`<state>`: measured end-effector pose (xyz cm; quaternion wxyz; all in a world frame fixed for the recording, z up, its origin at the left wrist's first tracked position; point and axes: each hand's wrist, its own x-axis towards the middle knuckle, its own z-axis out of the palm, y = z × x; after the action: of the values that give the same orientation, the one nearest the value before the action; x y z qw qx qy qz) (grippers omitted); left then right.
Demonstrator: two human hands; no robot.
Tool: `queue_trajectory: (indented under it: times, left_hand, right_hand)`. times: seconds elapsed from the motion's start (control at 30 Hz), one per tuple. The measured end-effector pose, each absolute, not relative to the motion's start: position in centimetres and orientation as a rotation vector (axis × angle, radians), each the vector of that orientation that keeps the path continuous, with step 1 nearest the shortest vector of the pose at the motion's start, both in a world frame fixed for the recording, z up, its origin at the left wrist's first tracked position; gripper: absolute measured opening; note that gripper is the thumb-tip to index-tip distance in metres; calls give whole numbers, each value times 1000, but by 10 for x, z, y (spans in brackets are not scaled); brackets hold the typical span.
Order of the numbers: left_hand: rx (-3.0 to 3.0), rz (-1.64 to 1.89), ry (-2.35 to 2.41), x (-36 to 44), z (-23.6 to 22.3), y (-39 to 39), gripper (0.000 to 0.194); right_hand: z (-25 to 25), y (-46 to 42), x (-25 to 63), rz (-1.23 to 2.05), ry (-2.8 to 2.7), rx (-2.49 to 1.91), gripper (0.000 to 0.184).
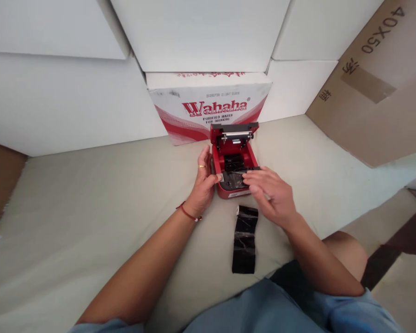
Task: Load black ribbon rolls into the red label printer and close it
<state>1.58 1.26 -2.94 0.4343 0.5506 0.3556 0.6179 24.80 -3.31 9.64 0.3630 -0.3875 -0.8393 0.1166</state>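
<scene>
A small red label printer (217, 162) stands on the pale cloth surface with its hinged lid (235, 134) raised. Inside lies a roll of black film-like labels (234, 162), and a black strip (236, 179) from it stretches over the front edge. My left hand (206, 180) grips the printer's left side, thumb on the front corner. My right hand (272, 192) has its fingers stretched out, their tips touching the strip near the front right; its thumb is apart. Another partly unrolled black label roll (245, 239) lies in front of the printer.
Right behind the printer is a white and red Wahaha water carton (211, 99). White boxes (201, 32) are stacked along the back. A brown cardboard box (374, 101) stands at the right, and a brown edge (3, 180) shows at the left.
</scene>
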Motion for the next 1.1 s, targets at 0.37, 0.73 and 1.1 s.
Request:
queue_trajectory:
  times: [0.37,0.73,1.1]
  left_hand:
    - [1287,1621,854,25,-36,21,84]
    - [1283,1616,820,28,-34,23,85]
    - [1266,1618,785,21,-32,23,86]
  right_hand:
    - [144,74,187,67,-2797,-1600,24]
    - [167,58,203,169,-2722,-1583,32]
    - [166,1,369,858,-2422,-1754,35]
